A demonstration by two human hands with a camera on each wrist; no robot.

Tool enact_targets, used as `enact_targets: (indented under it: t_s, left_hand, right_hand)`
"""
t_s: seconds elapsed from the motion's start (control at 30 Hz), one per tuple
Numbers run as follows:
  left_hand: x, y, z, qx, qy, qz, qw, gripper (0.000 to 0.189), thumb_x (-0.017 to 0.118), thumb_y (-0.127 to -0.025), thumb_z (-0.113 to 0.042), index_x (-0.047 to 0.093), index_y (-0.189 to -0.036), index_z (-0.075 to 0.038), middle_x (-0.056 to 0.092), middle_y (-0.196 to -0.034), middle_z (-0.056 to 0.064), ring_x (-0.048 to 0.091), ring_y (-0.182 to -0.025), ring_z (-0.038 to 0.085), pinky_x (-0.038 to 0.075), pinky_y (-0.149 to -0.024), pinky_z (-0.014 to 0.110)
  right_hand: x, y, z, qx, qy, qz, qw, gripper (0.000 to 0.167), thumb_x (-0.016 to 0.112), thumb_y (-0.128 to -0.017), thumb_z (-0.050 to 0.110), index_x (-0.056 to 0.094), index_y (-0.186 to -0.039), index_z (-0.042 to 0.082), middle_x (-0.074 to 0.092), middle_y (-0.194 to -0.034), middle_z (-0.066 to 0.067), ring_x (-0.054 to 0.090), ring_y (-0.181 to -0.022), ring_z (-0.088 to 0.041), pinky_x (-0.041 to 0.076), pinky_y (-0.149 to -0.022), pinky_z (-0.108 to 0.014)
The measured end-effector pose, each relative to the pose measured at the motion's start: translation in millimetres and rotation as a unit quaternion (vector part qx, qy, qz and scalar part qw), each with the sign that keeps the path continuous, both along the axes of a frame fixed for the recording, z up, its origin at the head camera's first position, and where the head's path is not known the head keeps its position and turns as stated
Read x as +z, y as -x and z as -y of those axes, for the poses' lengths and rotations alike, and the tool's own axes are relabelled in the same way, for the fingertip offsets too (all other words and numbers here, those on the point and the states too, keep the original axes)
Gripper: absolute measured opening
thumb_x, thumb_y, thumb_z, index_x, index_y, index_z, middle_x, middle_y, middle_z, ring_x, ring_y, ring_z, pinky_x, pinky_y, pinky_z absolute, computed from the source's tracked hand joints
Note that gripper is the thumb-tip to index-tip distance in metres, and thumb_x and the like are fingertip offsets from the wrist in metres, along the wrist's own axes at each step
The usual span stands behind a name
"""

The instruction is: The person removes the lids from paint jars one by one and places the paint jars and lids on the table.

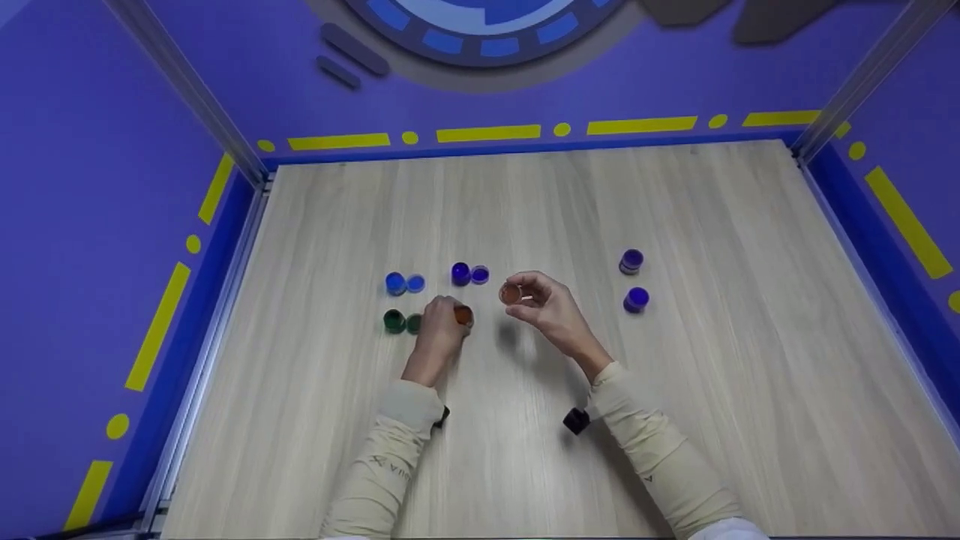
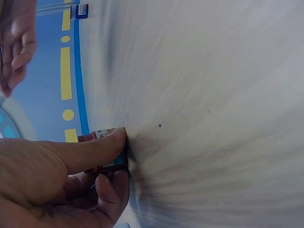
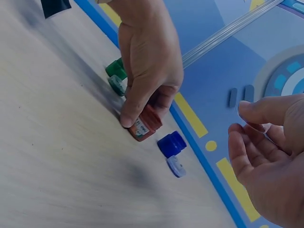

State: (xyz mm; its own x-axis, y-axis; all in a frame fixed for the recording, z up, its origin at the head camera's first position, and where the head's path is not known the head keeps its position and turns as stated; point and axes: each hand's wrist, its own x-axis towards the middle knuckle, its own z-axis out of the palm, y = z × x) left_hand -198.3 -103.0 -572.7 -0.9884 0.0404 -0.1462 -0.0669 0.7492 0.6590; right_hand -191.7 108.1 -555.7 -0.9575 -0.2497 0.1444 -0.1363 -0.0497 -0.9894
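My left hand (image 1: 439, 330) grips a small paint jar (image 1: 464, 315) of orange-brown paint by its sides, thumb across the label. The jar's mouth is uncovered, and its base is at the table surface. To the right and raised above the table, my right hand (image 1: 551, 311) pinches a round orange-brown lid (image 1: 510, 293) between thumb and fingers. In the right wrist view the lid is mostly hidden behind the fingers. Close to the left hand are an open green jar (image 1: 394, 321) and its lid (image 1: 415, 323), partly beside the knuckles.
Behind the left hand stand an open blue jar (image 1: 395, 283) with its lid (image 1: 415, 283) and an open violet jar (image 1: 460, 274) with its lid (image 1: 480, 274). Two purple jars (image 1: 631, 261) stand farther right. Blue panels (image 1: 480, 105) border the wooden table (image 1: 720, 420).
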Motion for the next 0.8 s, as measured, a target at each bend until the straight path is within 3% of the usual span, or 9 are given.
enact_targets:
  t_s: [0.17,0.3,0.5,0.8]
  left_hand:
    - [-0.2,0.2,-0.2,-0.005,0.004,-0.013,0.9999,0.029,0.080,-0.078,0.011,0.069,-0.105,0.007,0.064,-0.101,0.019,0.063,-0.098,0.034,0.052,-0.090,0.046]
    - [-1.5,1.3,0.4,-0.013,0.011,-0.017,0.9997,0.029,0.080,-0.078,0.011,0.069,-0.103,0.006,0.064,-0.101,0.019,0.064,-0.098,0.036,0.053,-0.089,0.046]
    - [-1.9,2.3,1.4,-0.010,0.008,0.001,0.9999,0.027,0.079,-0.080,0.010,0.068,-0.105,0.006,0.064,-0.102,0.018,0.063,-0.099,0.035,0.052,-0.090,0.045]
    - [-0.5,2.2,1.4,-0.007,0.010,0.012,0.9999,0.031,0.079,-0.080,0.011,0.068,-0.109,0.007,0.064,-0.106,0.019,0.063,-0.102,0.034,0.052,-0.093,0.045]
  right_hand:
    - [-11.9,6.5,8.5,-0.017,-0.074,-0.003,0.9971,0.035,0.074,-0.085,-0.011,0.066,-0.120,-0.008,0.070,-0.111,-0.022,0.064,-0.104,-0.033,0.051,-0.079,-0.024]
    - [-21.7,9.2,16.6,-0.022,-0.127,0.006,0.9916,0.034,0.073,-0.085,-0.011,0.067,-0.119,-0.006,0.072,-0.110,-0.017,0.066,-0.102,-0.030,0.053,-0.080,-0.028]
    - [-33.5,9.1,29.3,-0.038,-0.214,-0.010,0.9760,0.035,0.076,-0.081,-0.013,0.068,-0.114,-0.004,0.067,-0.109,-0.015,0.065,-0.095,-0.029,0.054,-0.084,-0.040]
    - [-43.7,7.5,43.5,-0.035,-0.296,-0.058,0.9529,0.030,0.075,-0.081,-0.010,0.070,-0.109,-0.003,0.066,-0.103,-0.014,0.061,-0.094,-0.027,0.051,-0.085,-0.042]
